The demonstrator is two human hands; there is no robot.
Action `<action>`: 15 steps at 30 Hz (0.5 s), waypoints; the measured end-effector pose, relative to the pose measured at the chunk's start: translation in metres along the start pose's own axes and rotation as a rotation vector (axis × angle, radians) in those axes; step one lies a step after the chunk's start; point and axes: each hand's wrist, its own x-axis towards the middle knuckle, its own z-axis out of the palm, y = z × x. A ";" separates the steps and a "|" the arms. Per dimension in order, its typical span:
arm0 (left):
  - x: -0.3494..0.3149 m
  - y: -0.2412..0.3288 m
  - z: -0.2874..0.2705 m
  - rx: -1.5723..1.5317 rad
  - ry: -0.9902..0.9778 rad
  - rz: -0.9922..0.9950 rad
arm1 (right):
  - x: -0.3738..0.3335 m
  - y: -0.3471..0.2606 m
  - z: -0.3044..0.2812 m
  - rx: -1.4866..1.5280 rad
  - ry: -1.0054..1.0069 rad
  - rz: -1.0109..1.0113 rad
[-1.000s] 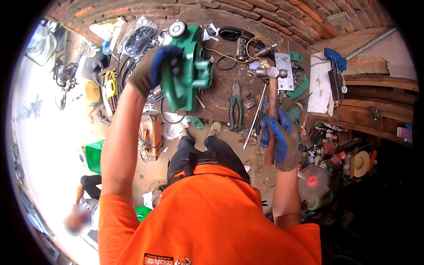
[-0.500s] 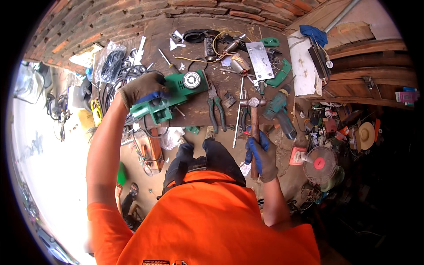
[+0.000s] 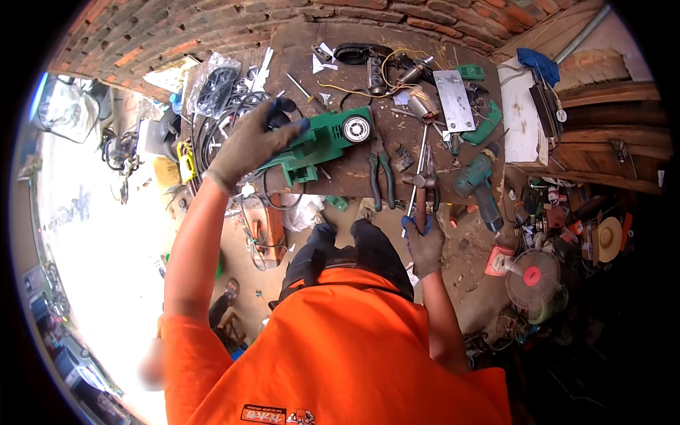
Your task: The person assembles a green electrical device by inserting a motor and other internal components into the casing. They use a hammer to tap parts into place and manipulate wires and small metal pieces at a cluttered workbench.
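Note:
On the workbench (image 3: 333,183) lies a green power tool housing (image 3: 327,139) with a round silver part at its right end. My left hand (image 3: 256,138), in a brown and blue work glove, is over the housing's left end with fingers spread. Whether the fingertips touch it, I cannot tell. My right hand (image 3: 426,249), gloved too, is wrapped round the wooden handle of a hammer (image 3: 421,191) at the bench's front edge. Between housing and hammer lie dark-handled pliers (image 3: 382,177). A long metal rod (image 3: 418,166) lies partly behind the hammer head.
A teal cordless drill (image 3: 478,185) rests at the bench's right edge. Farther back are a metal plate (image 3: 453,100), a motor part (image 3: 423,106) and a screwdriver (image 3: 303,88). Black cables (image 3: 216,134) crowd the left side. A fan (image 3: 533,276) stands at the right.
My left hand has let go of the green housing and opened above it. My right hand still grips the hammer, whose handle now looks shorter. The whole scene has shifted right in view.

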 end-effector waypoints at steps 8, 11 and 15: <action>-0.024 -0.054 0.015 0.256 -0.024 0.191 | -0.016 -0.074 0.012 0.723 -0.445 0.128; -0.025 -0.046 0.014 0.221 -0.028 0.123 | -0.032 -0.091 0.042 0.853 -0.554 0.127; -0.028 -0.050 0.017 0.260 0.007 0.192 | -0.060 -0.111 0.087 0.865 -0.516 0.146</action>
